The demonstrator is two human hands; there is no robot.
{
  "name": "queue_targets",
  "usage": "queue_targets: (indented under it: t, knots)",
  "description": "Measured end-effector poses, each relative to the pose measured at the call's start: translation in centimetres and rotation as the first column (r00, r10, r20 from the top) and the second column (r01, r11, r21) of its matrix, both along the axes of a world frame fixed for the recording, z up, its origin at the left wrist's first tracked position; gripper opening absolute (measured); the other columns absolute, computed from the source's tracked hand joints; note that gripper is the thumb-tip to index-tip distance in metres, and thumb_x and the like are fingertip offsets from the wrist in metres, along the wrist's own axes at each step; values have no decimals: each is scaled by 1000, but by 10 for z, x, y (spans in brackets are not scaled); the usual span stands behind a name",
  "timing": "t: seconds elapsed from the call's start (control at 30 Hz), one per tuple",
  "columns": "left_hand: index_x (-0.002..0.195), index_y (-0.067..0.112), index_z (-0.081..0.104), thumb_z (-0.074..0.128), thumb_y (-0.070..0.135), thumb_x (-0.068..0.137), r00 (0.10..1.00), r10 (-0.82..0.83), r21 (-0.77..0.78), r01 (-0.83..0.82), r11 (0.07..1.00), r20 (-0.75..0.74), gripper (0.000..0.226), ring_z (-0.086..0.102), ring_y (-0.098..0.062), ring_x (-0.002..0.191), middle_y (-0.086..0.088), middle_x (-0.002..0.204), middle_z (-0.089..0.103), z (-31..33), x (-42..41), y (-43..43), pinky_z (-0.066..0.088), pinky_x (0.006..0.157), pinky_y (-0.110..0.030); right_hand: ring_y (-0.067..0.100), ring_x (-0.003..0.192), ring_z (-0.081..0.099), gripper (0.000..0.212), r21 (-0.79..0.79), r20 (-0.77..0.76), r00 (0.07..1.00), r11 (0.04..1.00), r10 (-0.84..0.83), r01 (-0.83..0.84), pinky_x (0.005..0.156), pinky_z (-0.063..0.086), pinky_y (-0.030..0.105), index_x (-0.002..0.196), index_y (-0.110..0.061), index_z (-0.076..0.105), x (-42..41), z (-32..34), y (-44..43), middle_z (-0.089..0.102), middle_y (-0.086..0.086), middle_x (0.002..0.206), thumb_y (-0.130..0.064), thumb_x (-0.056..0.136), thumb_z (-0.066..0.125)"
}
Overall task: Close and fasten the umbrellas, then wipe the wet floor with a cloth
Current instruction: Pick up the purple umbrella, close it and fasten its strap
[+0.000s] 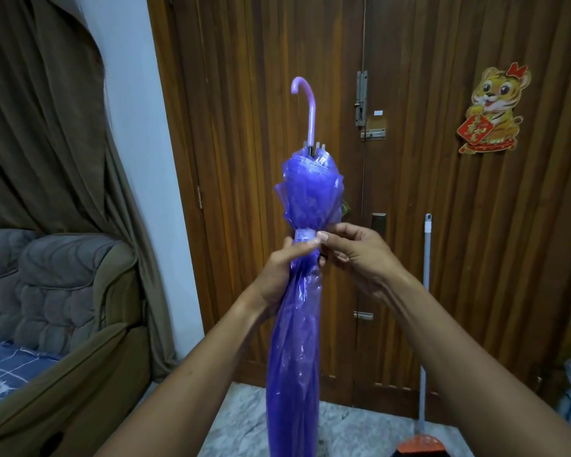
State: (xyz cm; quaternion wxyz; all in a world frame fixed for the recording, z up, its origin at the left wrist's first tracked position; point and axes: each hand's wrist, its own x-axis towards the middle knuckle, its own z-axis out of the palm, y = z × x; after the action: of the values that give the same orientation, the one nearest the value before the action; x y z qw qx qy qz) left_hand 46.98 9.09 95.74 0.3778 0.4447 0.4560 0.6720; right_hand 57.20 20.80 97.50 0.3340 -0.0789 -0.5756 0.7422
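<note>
Standing upright with its hooked handle (305, 107) on top, the purple umbrella (294, 341) sits between both hands, the left hand (282, 272) curled round its gathered canopy just below the pale strap (305, 236), whose end the right hand (355, 258) pinches with its fingers (343, 229) from the right.

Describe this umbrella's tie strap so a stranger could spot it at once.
In front of the brown wooden door, a person holds a closed purple umbrella upright, hooked handle on top. Where the left hand and right hand meet, a narrow band cinches the canopy. It is paler, almost whitish, against the deep purple folds.
</note>
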Motion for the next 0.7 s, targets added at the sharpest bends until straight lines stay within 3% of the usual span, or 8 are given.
queue_targets:
  t: [0.07, 0.13, 0.2, 0.3, 0.4, 0.47, 0.53, 0.7]
  knots:
    - [137, 14, 30, 77, 20, 79, 987, 122, -33, -126, 991, -104, 75, 68, -10, 67, -6, 102, 58, 0, 1, 1, 56, 58, -26, 13, 62, 67, 14, -43, -3, 1000, 999, -16, 16, 59, 57, 21, 92, -2, 66, -2, -1, 0, 69, 13, 83, 1, 81, 74]
    - [143, 19, 20, 77, 9, 81, 980, 168, -43, -173, 984, -109, 85, 70, -12, 69, -7, 107, 61, 0, 0, -1, 58, 61, -29, 11, 63, 65, 16, -39, 13, 999, 998, -43, 43, 58, 55, 18, 95, -1, 66, -4, -1, 0, 68, 11, 83, 3, 81, 74]
    - [142, 25, 29, 78, 6, 82, 977, 189, -13, -191, 981, -101, 80, 70, -18, 78, -10, 111, 64, 0, -4, -2, 58, 68, -33, 11, 63, 64, 14, -25, 29, 998, 999, -47, 48, 57, 54, 18, 94, -1, 68, -4, -2, 0, 69, 8, 79, 3, 82, 73]
    - [124, 23, 55, 78, 14, 83, 893, 361, 79, -353, 932, -267, 48, 69, -18, 88, -7, 107, 67, -1, -9, -6, 56, 73, -28, 10, 67, 68, 11, -29, 5, 999, 998, -49, 49, 62, 56, 18, 85, -5, 70, -4, -1, -2, 73, 4, 76, 3, 81, 73]
    - [111, 19, 68, 74, 16, 88, 838, 436, 177, -399, 900, -329, 24, 71, -17, 94, -2, 100, 73, -3, -12, -9, 56, 80, -28, 9, 66, 68, 14, -26, -38, 996, 997, -76, 75, 57, 55, 16, 82, -7, 69, -5, 3, -5, 73, 2, 73, 6, 79, 74]
    - [119, 20, 67, 68, 13, 92, 825, 475, 230, -421, 878, -307, 27, 71, -15, 100, 2, 106, 75, -4, -12, -10, 57, 85, -28, 10, 69, 69, 14, 1, -45, 994, 995, -96, 97, 56, 56, 17, 83, -4, 68, -7, 5, -7, 72, 7, 78, 7, 79, 74]
    - [127, 18, 62, 60, 12, 98, 822, 498, 256, -436, 862, -276, 30, 70, -15, 105, -1, 113, 73, -5, -11, -8, 56, 88, -28, 17, 82, 70, 13, 29, -56, 994, 995, -94, 96, 72, 61, 24, 90, 2, 68, -10, 6, -10, 72, 13, 89, 7, 79, 74]
    - [117, 18, 63, 44, 14, 105, 897, 431, 152, -415, 897, -98, 24, 66, -16, 87, -5, 98, 70, -6, -1, -4, 52, 75, -23, 17, 81, 70, 23, 149, -48, 991, 980, -125, 131, 74, 60, 20, 101, 11, 70, -15, 11, -14, 73, 15, 89, 6, 79, 76]
